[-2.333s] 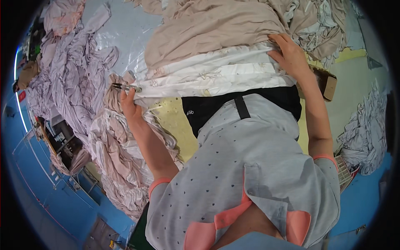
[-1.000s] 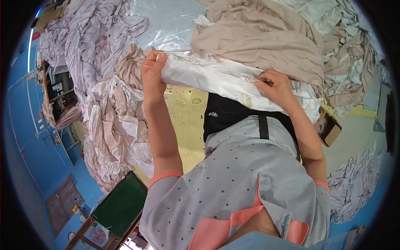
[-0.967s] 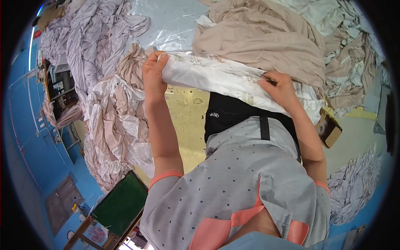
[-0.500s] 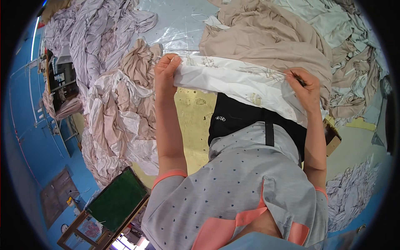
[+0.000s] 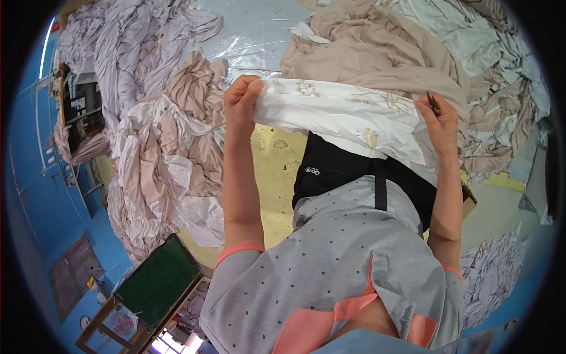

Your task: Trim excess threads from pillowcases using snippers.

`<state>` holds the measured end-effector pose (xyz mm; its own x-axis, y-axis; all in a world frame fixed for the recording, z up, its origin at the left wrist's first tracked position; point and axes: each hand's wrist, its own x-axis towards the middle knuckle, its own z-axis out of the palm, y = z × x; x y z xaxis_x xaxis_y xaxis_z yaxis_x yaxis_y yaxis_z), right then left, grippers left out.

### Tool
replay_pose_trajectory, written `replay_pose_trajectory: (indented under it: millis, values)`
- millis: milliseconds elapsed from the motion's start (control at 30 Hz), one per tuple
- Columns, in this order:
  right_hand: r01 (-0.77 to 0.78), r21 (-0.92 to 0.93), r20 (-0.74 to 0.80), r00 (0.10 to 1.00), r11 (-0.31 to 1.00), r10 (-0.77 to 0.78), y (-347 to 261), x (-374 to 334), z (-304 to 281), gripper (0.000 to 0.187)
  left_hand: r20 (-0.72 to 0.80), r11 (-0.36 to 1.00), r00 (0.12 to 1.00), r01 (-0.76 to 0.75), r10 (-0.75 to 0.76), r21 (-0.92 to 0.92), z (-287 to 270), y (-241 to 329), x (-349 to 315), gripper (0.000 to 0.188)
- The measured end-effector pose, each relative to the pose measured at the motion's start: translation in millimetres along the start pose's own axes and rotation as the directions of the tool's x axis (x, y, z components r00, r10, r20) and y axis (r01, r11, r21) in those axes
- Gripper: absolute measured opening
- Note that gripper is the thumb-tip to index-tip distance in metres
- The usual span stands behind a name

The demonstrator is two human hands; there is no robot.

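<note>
A white cloth (image 5: pixel 339 112) with a pale floral print is stretched between my two hands across my lap. My left hand (image 5: pixel 240 107) is closed on its left end, thumb on top. At the opposite end my right hand (image 5: pixel 441 125) pinches the cloth's upper corner. A small dark pointed tool (image 5: pixel 434 105), possibly thread snips, also sits in that right hand, its tip sticking up past the fingers. Part of the cloth drapes down over my black lower garment (image 5: pixel 330 159).
Beyond the cloth lies a heap of beige fabric (image 5: pixel 377 47). Crumpled pink and white fabric (image 5: pixel 171 147) is piled at left, with lavender fabric (image 5: pixel 135 47) farther off. Pale green fabric (image 5: pixel 454 35) lies far right. A green-topped wooden piece (image 5: pixel 159 280) stands lower left.
Both hands have shifted slightly to the right with the cloth. The dark tool in my right hand now points upward, and the cloth's top edge runs straighter.
</note>
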<state>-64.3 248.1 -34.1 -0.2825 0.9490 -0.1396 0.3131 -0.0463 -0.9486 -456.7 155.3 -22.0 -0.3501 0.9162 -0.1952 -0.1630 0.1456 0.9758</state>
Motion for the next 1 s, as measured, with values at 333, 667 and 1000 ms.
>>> replay_pose_trajectory:
  millis: [333, 667, 1000]
  values:
    - [-0.075, -0.006, 0.078, 0.994, 0.997, 0.075, -9.6, 3.0, -0.6, 0.012, -0.041, 0.998, 0.998, -0.049, 0.05, 0.032, -10.6, -16.5, 6.0, 0.009]
    - [-0.295, -0.047, 0.482, 0.83, 0.954, 0.28, -14.4, -7.0, -47.3, 0.027, -0.18, 0.997, 0.984, -0.001, 0.014, 0.077, -26.3, -42.2, 22.0, 0.009]
    - [-0.215, -0.05, 0.457, 0.864, 0.975, 0.213, 25.7, -43.5, -115.2, 0.023, -0.192, 0.905, 0.981, 0.053, 0.032, 0.422, -45.3, -60.0, 63.0, 0.014]
